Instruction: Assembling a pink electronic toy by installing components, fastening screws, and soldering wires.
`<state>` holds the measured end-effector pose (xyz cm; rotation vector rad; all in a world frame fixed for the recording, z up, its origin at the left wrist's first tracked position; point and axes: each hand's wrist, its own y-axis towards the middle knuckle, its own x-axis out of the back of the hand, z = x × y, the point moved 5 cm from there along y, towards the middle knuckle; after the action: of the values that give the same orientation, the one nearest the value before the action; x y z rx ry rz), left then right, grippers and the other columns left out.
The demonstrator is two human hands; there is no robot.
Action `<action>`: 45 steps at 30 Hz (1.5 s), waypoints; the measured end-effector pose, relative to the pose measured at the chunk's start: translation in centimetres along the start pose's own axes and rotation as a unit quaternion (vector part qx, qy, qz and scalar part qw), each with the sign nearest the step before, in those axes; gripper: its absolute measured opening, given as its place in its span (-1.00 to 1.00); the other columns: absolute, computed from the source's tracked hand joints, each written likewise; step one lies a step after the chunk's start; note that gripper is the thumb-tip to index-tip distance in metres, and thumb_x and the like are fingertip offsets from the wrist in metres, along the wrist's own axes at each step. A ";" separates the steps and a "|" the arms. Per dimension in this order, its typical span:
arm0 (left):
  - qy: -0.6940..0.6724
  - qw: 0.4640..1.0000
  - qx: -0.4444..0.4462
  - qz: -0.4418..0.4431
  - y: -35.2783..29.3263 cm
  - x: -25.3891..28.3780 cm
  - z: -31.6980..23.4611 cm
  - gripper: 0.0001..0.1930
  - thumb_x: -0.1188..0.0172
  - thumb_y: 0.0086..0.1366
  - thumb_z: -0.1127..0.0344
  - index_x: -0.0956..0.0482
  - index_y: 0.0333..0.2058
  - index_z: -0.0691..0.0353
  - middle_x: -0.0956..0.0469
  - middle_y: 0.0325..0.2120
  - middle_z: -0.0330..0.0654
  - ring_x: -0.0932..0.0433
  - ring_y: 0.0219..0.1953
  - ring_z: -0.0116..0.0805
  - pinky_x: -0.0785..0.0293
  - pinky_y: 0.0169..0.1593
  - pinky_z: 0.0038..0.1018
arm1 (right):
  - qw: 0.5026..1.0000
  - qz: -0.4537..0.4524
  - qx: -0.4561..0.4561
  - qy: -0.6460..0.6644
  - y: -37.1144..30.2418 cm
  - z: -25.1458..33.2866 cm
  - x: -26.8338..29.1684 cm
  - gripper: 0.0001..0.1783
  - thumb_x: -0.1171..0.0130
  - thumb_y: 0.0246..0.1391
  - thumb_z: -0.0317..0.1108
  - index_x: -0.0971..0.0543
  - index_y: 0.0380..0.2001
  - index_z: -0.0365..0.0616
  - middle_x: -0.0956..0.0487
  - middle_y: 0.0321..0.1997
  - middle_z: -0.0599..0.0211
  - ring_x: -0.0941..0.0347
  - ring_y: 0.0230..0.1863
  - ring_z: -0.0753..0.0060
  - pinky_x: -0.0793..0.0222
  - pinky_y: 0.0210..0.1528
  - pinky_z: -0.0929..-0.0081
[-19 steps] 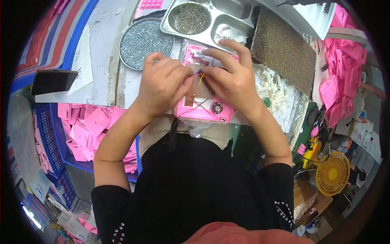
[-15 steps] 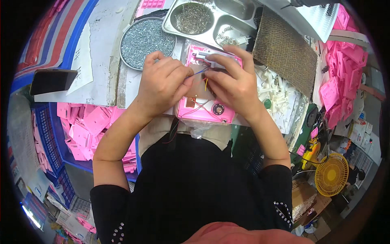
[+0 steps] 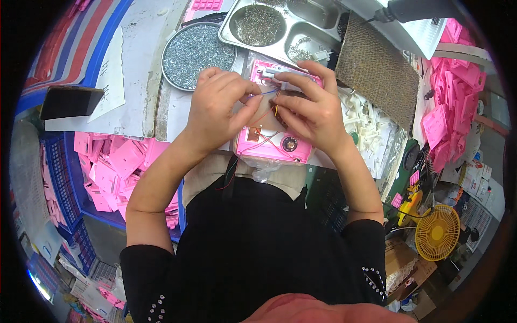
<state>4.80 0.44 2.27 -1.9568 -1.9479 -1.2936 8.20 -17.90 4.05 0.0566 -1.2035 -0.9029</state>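
Between my hands an opened pink plastic casing lies on the bench, its near half (image 3: 274,152) holding a round speaker (image 3: 290,144) and thin red wires. The far half (image 3: 260,67) carries a grey-white cylindrical part (image 3: 269,73). My left hand (image 3: 219,107) pinches the end of a blue wire (image 3: 268,93), drawn fairly straight toward the right hand. Over the right side of the casing, my right hand (image 3: 315,107) has its thumb and fingers closed around the wires' other end, by a short yellow wire (image 3: 277,111). Its fingertips partly hide what they grip.
Beyond the casing stand a round dish of small screws (image 3: 198,54) and a metal tray (image 3: 226,33) with small parts. A phone (image 3: 71,102) lies at left, above a blue crate of pink parts (image 3: 121,161). White plastic pieces (image 3: 366,126) lie at right; a dark tool (image 3: 398,12) hangs above.
My left hand has shifted slightly, its fingers less tightly curled, with the blue wire still pinched. More of an orange-red wire shows below it. My right hand stays nearly in place.
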 end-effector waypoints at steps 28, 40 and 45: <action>0.018 0.993 -0.086 0.074 0.9 -3.2 -1.2 -0.80 -0.31 0.09 0.39 -0.62 -0.25 0.17 -0.57 -0.34 -0.23 -0.61 -0.30 -0.21 -0.48 -0.27 -0.31 | 0.998 -0.033 0.030 -0.043 -1.8 0.9 1.9 -0.66 -0.44 -0.38 -0.41 -0.75 -0.35 0.02 -0.64 0.11 0.34 -0.36 0.23 -0.02 -0.38 0.21 0.13; 0.042 0.995 -0.074 0.043 0.9 -2.3 0.1 -0.84 -0.39 0.07 0.38 -0.63 -0.34 0.16 -0.57 -0.41 -0.24 -0.58 -0.31 -0.23 -0.36 -0.16 -0.33 | 0.997 -0.024 -0.019 -0.068 -1.3 -0.8 2.6 -0.63 -0.44 -0.24 -0.47 -0.72 -0.24 0.04 -0.62 0.08 0.30 -0.36 0.19 -0.04 -0.40 0.11 0.18; 0.034 0.998 -0.047 0.039 0.5 -2.4 0.7 -0.86 -0.36 0.09 0.32 -0.60 -0.36 0.12 -0.54 -0.40 -0.26 -0.55 -0.30 -0.21 -0.32 -0.15 -0.29 | 0.997 -0.027 -0.018 -0.064 -0.2 -0.3 0.4 -0.77 -0.42 -0.20 -0.44 -0.68 -0.36 -0.01 -0.59 0.12 0.33 -0.33 0.22 -0.09 -0.40 0.15 0.12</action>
<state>5.99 -1.17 0.63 -1.9813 -1.7923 -1.4365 8.36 -18.45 4.15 0.0019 -1.3098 -0.9886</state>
